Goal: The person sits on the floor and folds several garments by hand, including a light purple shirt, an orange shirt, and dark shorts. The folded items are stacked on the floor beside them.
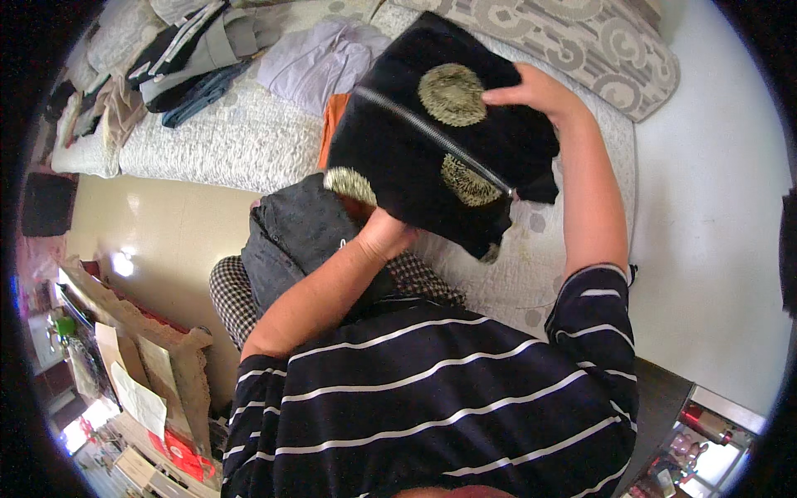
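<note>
A black garment (398, 149) with round gold patches and a metal zipper (436, 134) is spread up in front of me, above my lap. My right hand (538, 93) grips its far right edge, thumb on top beside one gold patch and fingers behind the cloth. At the near edge, my left hand (389, 235) reaches under the fabric and supports it; most of its fingers are hidden. Beneath the left forearm, a dark grey cloth item (292, 230) lies on my lap over checkered trousers (230, 292).
A quilted, light-coloured sofa cover (212, 152) extends left. On it lie a lilac garment (320, 62), an orange cloth (333, 121), folded jeans (202, 99) and grey clothing (196, 62). A patterned cushion (560, 43) rests behind. Left stands a cloth-covered table (193, 367) with papers.
</note>
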`<state>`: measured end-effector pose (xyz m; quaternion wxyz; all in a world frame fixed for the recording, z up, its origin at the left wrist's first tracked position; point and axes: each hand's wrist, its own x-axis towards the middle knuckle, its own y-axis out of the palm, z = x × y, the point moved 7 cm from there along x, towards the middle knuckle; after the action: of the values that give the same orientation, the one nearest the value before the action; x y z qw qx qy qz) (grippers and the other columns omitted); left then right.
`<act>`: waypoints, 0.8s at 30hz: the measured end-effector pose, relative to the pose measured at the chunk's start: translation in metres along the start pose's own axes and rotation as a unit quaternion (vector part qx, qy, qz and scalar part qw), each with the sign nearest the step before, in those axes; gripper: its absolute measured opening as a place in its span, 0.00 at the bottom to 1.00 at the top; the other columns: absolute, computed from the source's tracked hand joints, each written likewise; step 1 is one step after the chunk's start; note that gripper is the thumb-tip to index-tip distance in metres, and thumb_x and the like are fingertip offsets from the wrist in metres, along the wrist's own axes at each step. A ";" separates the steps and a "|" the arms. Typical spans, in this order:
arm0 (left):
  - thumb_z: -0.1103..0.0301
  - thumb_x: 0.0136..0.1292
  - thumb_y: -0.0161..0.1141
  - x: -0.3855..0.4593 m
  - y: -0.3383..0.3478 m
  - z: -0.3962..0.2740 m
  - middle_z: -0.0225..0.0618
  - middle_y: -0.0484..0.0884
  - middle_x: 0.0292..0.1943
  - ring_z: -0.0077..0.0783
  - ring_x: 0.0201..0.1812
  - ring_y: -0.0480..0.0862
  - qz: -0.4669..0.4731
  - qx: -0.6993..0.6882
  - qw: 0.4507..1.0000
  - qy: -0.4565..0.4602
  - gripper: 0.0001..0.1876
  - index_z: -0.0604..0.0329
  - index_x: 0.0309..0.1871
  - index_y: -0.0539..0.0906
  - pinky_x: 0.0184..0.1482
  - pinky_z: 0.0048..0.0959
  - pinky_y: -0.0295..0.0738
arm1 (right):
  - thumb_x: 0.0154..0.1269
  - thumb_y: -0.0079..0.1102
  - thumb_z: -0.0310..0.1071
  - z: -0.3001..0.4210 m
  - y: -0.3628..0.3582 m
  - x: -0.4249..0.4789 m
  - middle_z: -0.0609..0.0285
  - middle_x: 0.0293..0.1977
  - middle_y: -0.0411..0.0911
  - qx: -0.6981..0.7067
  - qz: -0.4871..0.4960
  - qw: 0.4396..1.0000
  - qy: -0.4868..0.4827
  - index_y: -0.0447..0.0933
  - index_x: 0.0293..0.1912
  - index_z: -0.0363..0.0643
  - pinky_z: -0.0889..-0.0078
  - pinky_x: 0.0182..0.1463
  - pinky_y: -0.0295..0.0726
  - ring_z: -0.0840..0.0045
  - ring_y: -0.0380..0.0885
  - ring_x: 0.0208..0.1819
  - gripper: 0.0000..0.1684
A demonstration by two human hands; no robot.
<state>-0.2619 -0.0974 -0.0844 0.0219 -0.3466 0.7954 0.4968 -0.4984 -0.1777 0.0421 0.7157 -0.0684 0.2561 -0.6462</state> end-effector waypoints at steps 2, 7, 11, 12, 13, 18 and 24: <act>0.48 0.71 0.50 0.008 -0.012 0.011 0.32 0.73 0.65 0.39 0.63 0.72 0.010 -0.020 0.998 0.054 0.28 0.53 0.68 0.69 0.65 0.44 0.66 | 0.51 0.73 0.48 -0.010 0.007 0.044 0.53 0.45 0.82 -0.164 0.002 0.986 -0.016 0.76 0.55 0.35 0.66 0.53 0.77 0.70 0.81 0.45 0.36; 0.63 0.73 0.43 0.022 -0.082 0.043 0.34 0.75 0.62 0.41 0.61 0.74 -0.209 -0.044 0.976 -0.050 0.20 0.51 0.66 0.70 0.62 0.48 0.67 | 0.57 0.64 0.56 -0.113 0.103 0.120 0.46 0.59 0.74 -0.321 0.084 0.943 -0.034 0.74 0.60 0.43 0.59 0.60 0.72 0.57 0.73 0.60 0.37; 0.73 0.71 0.38 0.014 -0.090 0.039 0.36 0.75 0.62 0.42 0.60 0.74 -0.258 -0.062 0.963 -0.049 0.22 0.51 0.66 0.71 0.60 0.47 0.69 | 0.59 0.64 0.48 -0.110 0.113 0.128 0.47 0.56 0.76 -0.211 0.012 0.977 -0.024 0.73 0.61 0.44 0.60 0.61 0.72 0.57 0.74 0.58 0.33; 0.73 0.71 0.38 0.011 -0.088 0.037 0.36 0.75 0.62 0.42 0.60 0.74 -0.244 -0.061 0.966 -0.055 0.22 0.51 0.66 0.71 0.60 0.47 0.69 | 0.59 0.65 0.46 -0.098 0.107 0.127 0.49 0.56 0.77 -0.301 -0.037 0.952 -0.046 0.71 0.63 0.46 0.61 0.60 0.72 0.59 0.76 0.57 0.34; 0.72 0.71 0.38 0.009 -0.084 0.034 0.36 0.76 0.61 0.42 0.59 0.75 -0.229 -0.062 0.970 -0.058 0.22 0.51 0.66 0.71 0.60 0.47 0.69 | 0.59 0.65 0.46 -0.090 0.103 0.127 0.50 0.53 0.79 -0.257 -0.043 0.964 -0.050 0.73 0.62 0.47 0.61 0.58 0.74 0.59 0.77 0.55 0.32; 0.72 0.71 0.36 0.018 -0.081 0.039 0.39 0.76 0.60 0.42 0.58 0.76 -0.219 -0.022 0.972 -0.083 0.22 0.55 0.65 0.71 0.58 0.45 0.72 | 0.59 0.64 0.47 -0.066 0.108 0.124 0.51 0.46 0.82 -0.306 -0.111 0.937 -0.128 0.78 0.56 0.50 0.55 0.53 0.77 0.57 0.79 0.49 0.25; 0.67 0.73 0.46 -0.004 -0.064 0.048 0.40 0.82 0.53 0.38 0.51 0.84 -0.029 0.130 0.953 -0.271 0.18 0.63 0.60 0.75 0.54 0.33 0.78 | 0.68 0.55 0.43 -0.069 0.133 0.094 0.58 0.60 0.69 -0.405 -0.273 0.863 -0.128 0.67 0.65 0.53 0.40 0.73 0.49 0.64 0.68 0.63 0.27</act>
<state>-0.2370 -0.0737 -0.1571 0.2956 -0.2163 0.8071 0.4630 -0.4085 -0.2315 -0.1004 0.4465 -0.5011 0.3727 -0.6408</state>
